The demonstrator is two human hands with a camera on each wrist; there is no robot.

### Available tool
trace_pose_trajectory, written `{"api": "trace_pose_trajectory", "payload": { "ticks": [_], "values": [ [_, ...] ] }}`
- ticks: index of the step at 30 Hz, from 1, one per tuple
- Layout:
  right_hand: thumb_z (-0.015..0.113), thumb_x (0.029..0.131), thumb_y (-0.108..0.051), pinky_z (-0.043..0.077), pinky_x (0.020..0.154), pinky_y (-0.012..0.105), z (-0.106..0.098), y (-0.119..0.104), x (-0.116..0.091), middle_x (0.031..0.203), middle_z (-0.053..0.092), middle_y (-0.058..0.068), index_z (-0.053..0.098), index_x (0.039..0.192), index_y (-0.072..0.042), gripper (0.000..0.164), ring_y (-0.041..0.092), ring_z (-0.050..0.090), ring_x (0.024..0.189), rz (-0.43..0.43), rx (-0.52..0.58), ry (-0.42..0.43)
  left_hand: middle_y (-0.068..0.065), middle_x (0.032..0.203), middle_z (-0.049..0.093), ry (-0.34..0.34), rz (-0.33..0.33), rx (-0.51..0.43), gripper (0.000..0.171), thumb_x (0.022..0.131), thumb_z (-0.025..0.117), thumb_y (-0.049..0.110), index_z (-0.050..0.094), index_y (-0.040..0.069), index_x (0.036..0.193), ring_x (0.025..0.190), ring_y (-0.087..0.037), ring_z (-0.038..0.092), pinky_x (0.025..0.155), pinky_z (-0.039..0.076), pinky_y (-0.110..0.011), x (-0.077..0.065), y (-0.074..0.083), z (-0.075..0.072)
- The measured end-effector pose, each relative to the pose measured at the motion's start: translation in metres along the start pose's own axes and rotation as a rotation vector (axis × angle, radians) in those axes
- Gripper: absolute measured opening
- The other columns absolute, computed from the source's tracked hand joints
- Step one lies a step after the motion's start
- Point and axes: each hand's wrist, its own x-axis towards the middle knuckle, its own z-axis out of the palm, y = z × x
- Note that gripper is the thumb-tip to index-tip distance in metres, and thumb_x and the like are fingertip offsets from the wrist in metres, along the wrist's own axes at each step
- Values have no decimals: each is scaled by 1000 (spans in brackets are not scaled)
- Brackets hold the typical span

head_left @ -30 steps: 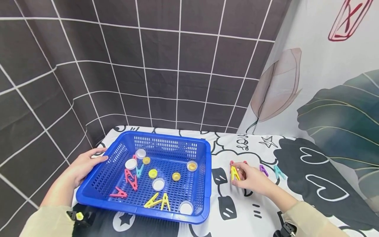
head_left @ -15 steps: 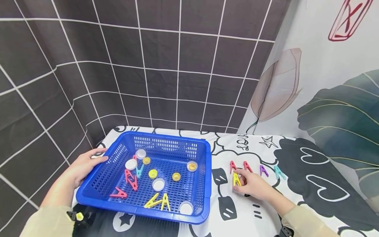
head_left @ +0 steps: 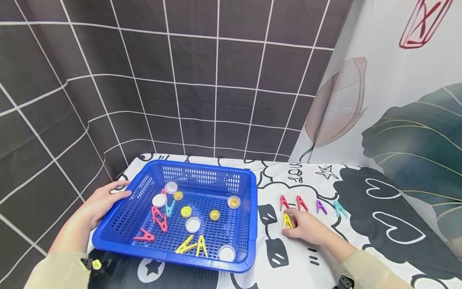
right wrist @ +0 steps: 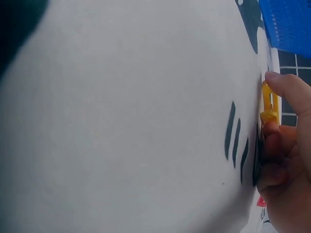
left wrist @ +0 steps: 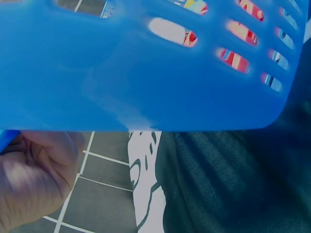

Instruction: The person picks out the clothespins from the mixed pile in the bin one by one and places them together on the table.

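Observation:
At the left of the head view my left hand [head_left: 101, 204] grips the left rim of a blue plastic basket [head_left: 173, 259]. The basket's wall [left wrist: 112, 77] fills the top of the left wrist view. On the right, my right hand [head_left: 306, 227] pinches a yellow clothespin [head_left: 287, 221] between thumb and fingers, low over the printed cloth. Just beyond it lie two red clothespins, one nearer the basket [head_left: 284, 202] and one farther right [head_left: 301, 203]. A purple clothespin [head_left: 321, 207] and a teal clothespin [head_left: 339, 209] continue that row.
Inside the basket are several white and yellow bottle caps, several red clothespins, a teal clothespin [head_left: 170, 208] and two yellow clothespins, one of them [head_left: 201, 245] near the front wall. A dark tiled-pattern backdrop [head_left: 238, 100] stands behind the table.
My right hand has moved the yellow clothespin toward me, from over the left red clothespin to below it; both red clothespins now show. The left hand and basket have stayed put.

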Motion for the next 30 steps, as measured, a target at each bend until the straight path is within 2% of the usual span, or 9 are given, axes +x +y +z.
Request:
{"api": "trace_pose_trajectory", "payload": {
  "ticks": [7,12,17,20,25,30],
  "values": [
    [77,74,-36,34,48,22,-8,3,1,65,47,-7,52,124,7,70,3,40,54,6,40,-16,-31,121,49,2,5,-2,64,94,55,35,30,2,143,84,-22,64,72,55,-38,1,-1,0],
    [75,77,-32,34,47,22,-20,-4,6,68,48,-6,52,122,6,63,4,41,55,-1,54,12,-31,121,50,1,2,-3,64,94,55,34,30,2,143,84,-23,65,72,55,-39,0,-1,-1],
    [72,80,-29,37,51,23,-34,-20,17,71,50,-5,55,121,3,55,7,45,59,-29,62,92,-31,121,50,-7,2,-12,65,94,55,35,29,3,144,85,-23,65,72,55,-41,0,0,-1],
    [71,81,-30,39,54,23,-38,-33,26,72,50,-6,55,122,0,53,7,46,61,-57,62,108,-29,119,52,-8,3,-19,64,94,55,34,29,2,144,84,-23,65,72,55,-41,0,0,0],
    [70,83,-32,38,52,23,-41,-55,39,72,50,-6,55,123,-3,52,9,47,60,-108,89,73,-28,119,52,-9,5,-30,64,94,55,33,30,2,143,84,-23,65,72,55,-40,-1,0,0],
    [70,83,-33,38,52,24,-41,-76,48,74,51,-3,54,125,-4,54,13,47,62,-116,139,36,-29,119,50,-10,12,-36,63,94,55,33,30,3,143,84,-23,65,72,55,-41,-1,0,0]
  ]
}}
